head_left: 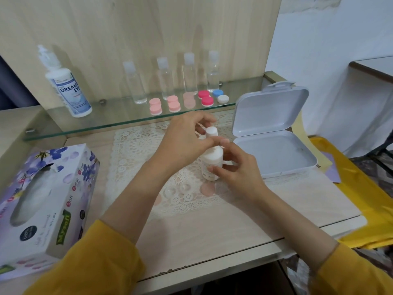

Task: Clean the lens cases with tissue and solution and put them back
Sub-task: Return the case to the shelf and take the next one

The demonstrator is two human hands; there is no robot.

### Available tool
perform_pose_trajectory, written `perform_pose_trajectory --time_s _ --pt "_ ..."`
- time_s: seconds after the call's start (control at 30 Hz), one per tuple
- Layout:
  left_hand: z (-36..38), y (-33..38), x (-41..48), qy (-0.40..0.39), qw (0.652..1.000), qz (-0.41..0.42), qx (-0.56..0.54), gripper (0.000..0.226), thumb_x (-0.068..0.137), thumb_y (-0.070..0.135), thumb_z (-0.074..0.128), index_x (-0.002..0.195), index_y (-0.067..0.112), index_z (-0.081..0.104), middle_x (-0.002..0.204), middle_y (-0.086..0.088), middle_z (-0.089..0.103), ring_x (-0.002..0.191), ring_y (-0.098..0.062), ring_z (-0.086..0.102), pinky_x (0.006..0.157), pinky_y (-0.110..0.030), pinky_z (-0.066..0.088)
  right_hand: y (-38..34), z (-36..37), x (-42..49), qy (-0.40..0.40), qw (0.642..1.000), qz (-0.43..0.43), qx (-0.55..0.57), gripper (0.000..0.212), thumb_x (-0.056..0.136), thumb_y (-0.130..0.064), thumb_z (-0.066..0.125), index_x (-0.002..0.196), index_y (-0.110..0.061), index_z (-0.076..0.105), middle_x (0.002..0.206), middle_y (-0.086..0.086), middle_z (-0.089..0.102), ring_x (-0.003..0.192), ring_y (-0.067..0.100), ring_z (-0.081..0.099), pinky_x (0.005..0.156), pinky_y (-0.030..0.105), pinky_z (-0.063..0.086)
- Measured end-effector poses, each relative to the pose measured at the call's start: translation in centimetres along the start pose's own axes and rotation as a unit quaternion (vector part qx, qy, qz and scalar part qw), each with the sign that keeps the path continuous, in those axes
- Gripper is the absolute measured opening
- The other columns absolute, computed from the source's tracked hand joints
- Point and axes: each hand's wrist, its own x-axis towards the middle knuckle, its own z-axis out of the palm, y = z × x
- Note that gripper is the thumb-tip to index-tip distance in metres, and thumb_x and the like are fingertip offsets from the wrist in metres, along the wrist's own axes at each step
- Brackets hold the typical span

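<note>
Bottle (212,165) of solution, small, white, held over the lace mat (136,145): probably light, smooth plastic that squeezes easily, best gripped round the body. The right hand (238,173) wraps that body; the left hand (182,141) curls round its cap (211,132). Lens cases (176,103) sit on the glass shelf (106,122) at 12 o'clock, the tissue box (46,199) at 9.

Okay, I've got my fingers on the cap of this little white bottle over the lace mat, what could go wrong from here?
1. Your right hand grips the small white bottle; squeezing as the cap loosens could spill solution onto the lace mat.
2. Your left hand pinches the cap close to the glass shelf edge; lifting it might jostle the pink lens cases near that edge.
</note>
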Motion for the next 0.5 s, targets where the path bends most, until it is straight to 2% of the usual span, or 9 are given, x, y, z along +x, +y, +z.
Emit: perform_pose_trajectory --time_s 0.07,0.17,0.23,0.3,0.4,0.5 --pt "0.2 0.0 0.0 0.02 1.0 0.0 -0.009 0.024 0.07 0.022 0.077 0.091 0.017 0.066 0.081 0.015 0.06 0.075 -0.003 0.058 0.069 -0.013 0.047 0.0 -0.1 0.1 -0.002 1.0 -0.003 -0.011 0.052 0.069 -0.007 0.077 0.112 -0.03 0.057 0.096 -0.002 0.067 0.093 0.01 0.064 0.081 0.035 0.055" --pt "-0.1 -0.2 -0.2 -0.027 0.999 0.014 -0.034 0.025 0.08 0.009 0.068 0.103 0.018 0.066 0.092 0.014 0.063 0.085 0.003 0.059 0.079 -0.006 0.045 -0.1 -0.3 0.1 -0.006 1.0 -0.008 -0.018 0.05 0.069 -0.009 0.077 0.111 -0.027 0.057 0.096 -0.001 0.068 0.093 0.009 0.063 0.08 0.032 0.055" --pt "-0.5 -0.5 -0.5 -0.038 0.998 0.016 -0.057 0.03 0.084 0.008 0.063 0.112 0.02 0.063 0.101 0.012 0.063 0.094 0.005 0.059 0.085 -0.007 0.044 -0.2 -0.2 0.2 -0.001 0.999 -0.016 -0.033 0.049 0.067 -0.01 0.077 0.108 -0.027 0.056 0.093 -0.003 0.067 0.09 0.004 0.063 0.078 0.023 0.054" --pt "-1.1 -1.3 -1.0 -0.011 0.998 -0.001 -0.061 0.028 0.087 0.011 0.059 0.114 0.02 0.062 0.104 0.013 0.062 0.095 0.007 0.057 0.087 -0.008 0.044 -0.4 -0.3 0.4 0.009 0.998 -0.023 -0.054 0.048 0.067 -0.007 0.078 0.103 -0.026 0.055 0.09 -0.008 0.065 0.085 -0.002 0.061 0.073 0.012 0.051" --pt "-2.1 -4.1 -2.3 0.026 0.998 -0.062 0.005 0.025 0.09 0.019 0.055 0.115 0.021 0.062 0.11 0.013 0.061 0.095 0.004 0.055 0.088 -0.012 0.041 -0.8 -0.4 1.1 0.021 0.995 -0.028 -0.092 0.043 0.065 -0.01 0.081 0.097 -0.02 0.053 0.087 -0.015 0.059 0.077 -0.003 0.06 0.065 0.008 0.048" --pt "-3.0 -7.7 -4.4 0.017 0.984 -0.141 0.11 0.028 0.092 0.023 0.053 0.118 0.019 0.059 0.128 0.003 0.053 0.117 -0.011 0.046 0.1 -0.022 0.029 -1.1 -0.5 2.3 0.04 0.991 -0.03 -0.123 0.041 0.066 -0.012 0.081 0.094 -0.017 0.051 0.085 -0.016 0.056 0.075 0.0 0.057 0.062 0.007 0.046"
